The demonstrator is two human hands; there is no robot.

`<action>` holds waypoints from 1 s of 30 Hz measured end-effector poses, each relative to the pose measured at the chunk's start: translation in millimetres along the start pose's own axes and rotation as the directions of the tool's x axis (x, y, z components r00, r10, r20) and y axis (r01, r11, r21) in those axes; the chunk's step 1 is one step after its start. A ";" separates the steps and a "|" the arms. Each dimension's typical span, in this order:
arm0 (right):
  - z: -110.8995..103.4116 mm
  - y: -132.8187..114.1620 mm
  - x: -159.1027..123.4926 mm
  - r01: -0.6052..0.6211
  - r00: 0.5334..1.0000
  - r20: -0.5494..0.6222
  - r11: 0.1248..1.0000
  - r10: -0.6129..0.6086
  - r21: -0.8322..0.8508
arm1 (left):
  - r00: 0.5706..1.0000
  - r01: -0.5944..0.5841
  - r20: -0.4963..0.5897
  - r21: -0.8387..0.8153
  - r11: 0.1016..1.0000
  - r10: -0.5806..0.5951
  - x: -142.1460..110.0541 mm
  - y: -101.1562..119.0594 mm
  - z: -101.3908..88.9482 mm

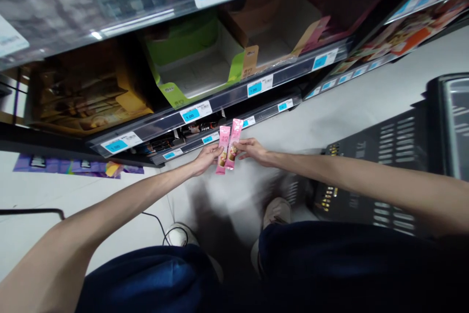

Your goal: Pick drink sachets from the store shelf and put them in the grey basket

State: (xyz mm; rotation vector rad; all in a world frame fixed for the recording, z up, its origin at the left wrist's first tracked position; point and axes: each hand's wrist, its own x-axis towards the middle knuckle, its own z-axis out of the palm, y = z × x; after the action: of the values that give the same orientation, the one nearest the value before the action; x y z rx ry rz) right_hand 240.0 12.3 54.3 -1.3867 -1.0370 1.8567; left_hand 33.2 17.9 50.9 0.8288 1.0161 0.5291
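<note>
Two slim pink snack packets are held side by side in front of the shelf, both roughly upright. My left hand [207,159] pinches the left pink packet [223,138] by its left edge. Closed on the edge of the right pink packet [236,132] is my right hand [252,151]. Small pictures of food show on the lower half of each wrapper. The packets touch or overlap near their lower ends. Behind them runs the lower shelf edge with its price tags [210,138].
On the shelf above stand a green display box [194,55], a tan box [269,30] and a yellow box [135,100] with packets inside. A dark crate [366,142] is on the floor at right. Purple packets [69,164] hang at left. A black cable [157,218] lies near my shoe.
</note>
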 end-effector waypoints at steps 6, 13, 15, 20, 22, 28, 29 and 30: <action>0.8 -1.4 0.3 -0.057 0.998 -0.039 0.998 0.058 0.026 | 0.998 0.041 -0.035 -0.064 0.997 -0.043 4.0 -0.8 -1.6; 1.9 -3.0 -0.1 -0.061 0.998 -0.031 0.997 0.062 0.056 | 0.998 0.055 -0.019 -0.068 0.996 -0.057 4.0 2.0 2.1; 2.7 -5.0 -0.8 -0.084 0.995 -0.043 0.995 0.086 0.055 | 0.998 0.061 -0.016 -0.058 0.996 -0.062 3.1 3.0 2.8; 4.2 -7.0 -1.3 -0.100 0.994 -0.036 0.993 0.102 0.066 | 0.996 0.081 -0.016 -0.071 0.994 -0.082 0.2 4.8 2.2; 4.5 -7.1 -1.2 -0.101 0.994 -0.034 0.993 0.104 0.066 | 0.996 0.082 -0.015 -0.090 0.993 -0.084 -0.4 5.1 1.8; 5.5 -9.8 -3.4 -0.112 0.993 -0.036 0.993 0.113 0.026 | 0.996 0.092 -0.008 -0.112 0.989 -0.093 0.4 5.9 2.4; 5.5 -10.3 -4.3 -0.110 0.993 -0.035 0.994 0.110 0.014 | 0.995 0.098 -0.007 -0.118 0.988 -0.099 0.7 6.3 2.6; 5.3 -10.7 -5.3 -0.106 0.994 -0.033 0.994 0.106 0.002 | 0.994 0.104 -0.005 -0.124 0.987 -0.106 0.9 6.6 2.8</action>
State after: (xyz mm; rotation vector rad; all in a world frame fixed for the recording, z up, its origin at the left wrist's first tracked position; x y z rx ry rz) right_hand 236.4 12.2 66.9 -1.4936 -0.9639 1.9028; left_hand 36.0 21.6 56.5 0.6591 1.0213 0.5024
